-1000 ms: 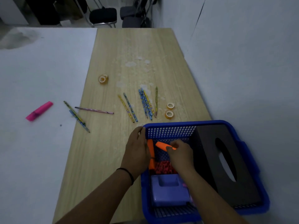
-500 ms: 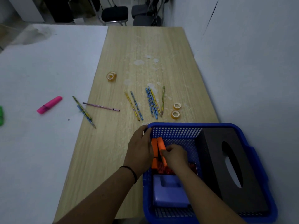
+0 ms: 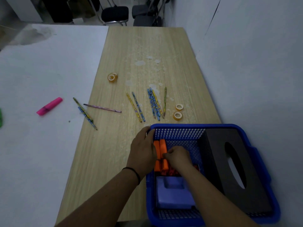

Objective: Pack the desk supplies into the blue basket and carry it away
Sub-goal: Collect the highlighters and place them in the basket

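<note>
Mesh-walled blue basket; right hand pinching chunky orange highlighter.

An office or meeting room is showing here — a long wooden desk is running toward twelve o'clock, black stacking chairs are waiting beyond it, and plain grey walls are closing in at two o'clock.

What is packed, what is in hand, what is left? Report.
Packed in the blue basket: black tissue box, purple box. In hand: right hand setting an orange highlighter beside another; left hand steadies the rim. Left out: pencils, three tape rolls, pink highlighter. Basket not yet carried.
</note>
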The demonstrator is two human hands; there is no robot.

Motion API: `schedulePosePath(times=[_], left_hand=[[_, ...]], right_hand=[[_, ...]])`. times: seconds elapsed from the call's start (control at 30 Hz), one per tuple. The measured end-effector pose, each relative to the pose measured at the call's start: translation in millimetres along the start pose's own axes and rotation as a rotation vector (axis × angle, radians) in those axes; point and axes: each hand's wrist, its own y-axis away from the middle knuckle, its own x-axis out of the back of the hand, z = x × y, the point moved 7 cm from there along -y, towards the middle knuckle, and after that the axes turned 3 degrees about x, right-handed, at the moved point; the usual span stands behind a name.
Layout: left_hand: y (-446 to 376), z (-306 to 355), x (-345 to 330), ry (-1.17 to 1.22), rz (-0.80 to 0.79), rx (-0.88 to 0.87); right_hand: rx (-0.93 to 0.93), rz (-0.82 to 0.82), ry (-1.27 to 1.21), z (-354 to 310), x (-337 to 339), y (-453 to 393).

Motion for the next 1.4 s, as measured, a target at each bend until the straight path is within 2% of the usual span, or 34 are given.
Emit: schedulePosePath(times=[0.1, 0.2, 0.33, 0.43, 0.5, 0.57, 0.63, 0.77, 0.9, 1.0, 1.07, 1.27, 1.4], left_hand=[[-1.6, -4.1, -0.1, 0.056, 0.012, -0.011], [-4.3, -6.7, 5.8, 0.158, -0.010, -0.040], [-13.7, -29.4, 28.0, 0.194, 0.020, -0.045], [-23.7, -64.5, 52.2, 0.176, 0.103, 0.011], [-29.9, -98.1, 73.3, 0.171, 0.165, 0.071], [-35.3, -137.4, 97.9, 0.168, 0.211, 0.133], [-39.0, -173.5, 123.2, 0.137, 0.250, 0.181], [-49.3, -253.2, 179.9, 0.100, 0.332, 0.304], [-73.7, -318.0, 220.1, 0.019, 0.311, 0.399], [-93.7, -342.0, 235.5, -0.052, 0.255, 0.408], [-106.1, -351.3, 238.8, -0.116, 0.204, 0.396], [-128.0, -376.0, 234.6, -0.241, 0.110, 0.412], [-132.4, -375.0, 224.7, -0.226, 0.086, 0.308]], right_hand=[[-0.003, 0.070, -0.027, -6.7, 7.9, 6.9], [0.053, 0.275, -0.051, -24.7, 30.0, 18.0], [0.238, 0.543, -0.022, -68.5, 53.5, 36.8], [0.423, 0.633, 0.022, -113.5, 52.8, 49.6], [0.540, 0.638, 0.066, -147.7, 37.9, 52.1], [0.616, 0.577, 0.097, -182.2, 12.0, 48.2], [0.652, 0.446, 0.116, -209.4, -20.0, 38.8], [0.616, 0.152, 0.170, -248.9, -102.2, 9.7], [0.552, -0.030, 0.250, -266.7, -166.4, -13.6], [0.477, -0.176, 0.296, -264.0, -201.6, -24.0], [0.431, -0.224, 0.284, -259.3, -216.9, -27.5], [0.401, -0.227, 0.229, -256.1, -221.3, -37.2], [0.386, -0.227, 0.213, -253.8, -224.6, -40.7]])
